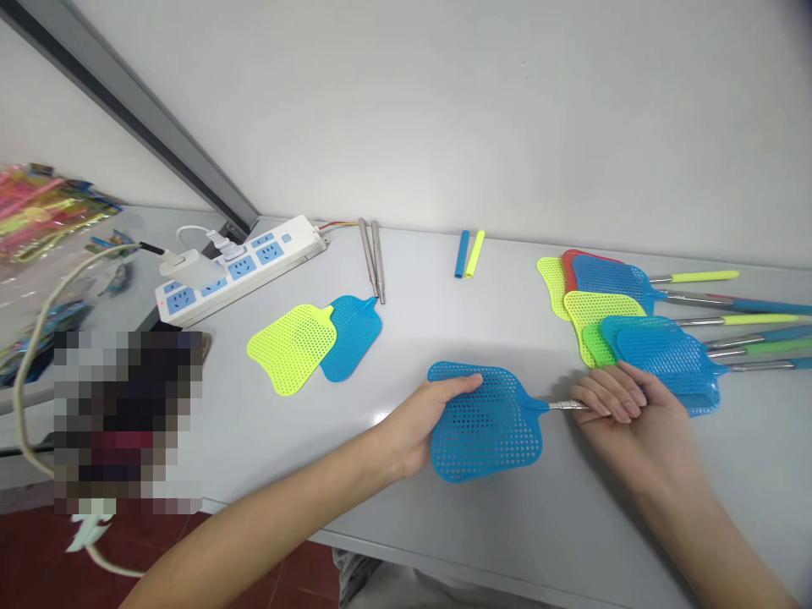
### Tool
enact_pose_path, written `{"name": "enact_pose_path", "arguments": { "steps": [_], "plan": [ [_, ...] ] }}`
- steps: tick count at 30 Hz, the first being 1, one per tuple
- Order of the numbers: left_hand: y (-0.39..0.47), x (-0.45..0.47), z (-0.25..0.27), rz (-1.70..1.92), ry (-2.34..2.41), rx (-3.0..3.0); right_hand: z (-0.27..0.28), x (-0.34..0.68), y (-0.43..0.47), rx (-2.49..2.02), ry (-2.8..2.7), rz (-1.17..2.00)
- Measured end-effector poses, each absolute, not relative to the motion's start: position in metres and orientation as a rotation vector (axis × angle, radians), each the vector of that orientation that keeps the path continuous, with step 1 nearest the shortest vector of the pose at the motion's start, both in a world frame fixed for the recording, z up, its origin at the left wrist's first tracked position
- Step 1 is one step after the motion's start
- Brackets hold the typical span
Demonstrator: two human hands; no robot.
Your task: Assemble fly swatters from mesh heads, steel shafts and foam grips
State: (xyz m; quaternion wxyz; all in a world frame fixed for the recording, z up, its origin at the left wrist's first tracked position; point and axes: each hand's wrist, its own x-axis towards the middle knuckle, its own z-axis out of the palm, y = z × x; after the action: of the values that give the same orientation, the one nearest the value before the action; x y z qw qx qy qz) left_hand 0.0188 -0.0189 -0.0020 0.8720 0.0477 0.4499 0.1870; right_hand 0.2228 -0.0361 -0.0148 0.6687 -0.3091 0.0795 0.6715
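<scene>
A blue fly swatter point(488, 431) is held between my two hands above the table. My left hand point(425, 419) grips the edge of its perforated head, thumb on top and the other fingers hidden behind it. Around its thin metal rod my right hand point(618, 406) is closed, just past the neck; the far end of the rod is hidden by the hand. Beyond my right hand lie several fly swatters point(609, 309) in an overlapping pile. To the left, a yellow swatter head point(295, 347) partly overlaps a blue swatter head point(355, 338), both without rods.
Two metal rods point(373, 258) lie near the wall. A blue tube point(462, 254) and a yellow tube point(474, 254) lie at the back middle. A white power strip point(244, 271) with plugs and cables sits back left. Packaged colourful items point(44, 211) are at far left.
</scene>
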Motion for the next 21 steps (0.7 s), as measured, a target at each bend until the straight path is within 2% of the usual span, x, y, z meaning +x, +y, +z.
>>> {"name": "enact_pose_path", "arguments": {
  "steps": [21],
  "plan": [
    [-0.0203, 0.0183, -0.0091, 0.413, 0.898, 0.133, -0.0166, 0.2244, -0.0362, -0.677, 0.175, 1.528]
  ]
}}
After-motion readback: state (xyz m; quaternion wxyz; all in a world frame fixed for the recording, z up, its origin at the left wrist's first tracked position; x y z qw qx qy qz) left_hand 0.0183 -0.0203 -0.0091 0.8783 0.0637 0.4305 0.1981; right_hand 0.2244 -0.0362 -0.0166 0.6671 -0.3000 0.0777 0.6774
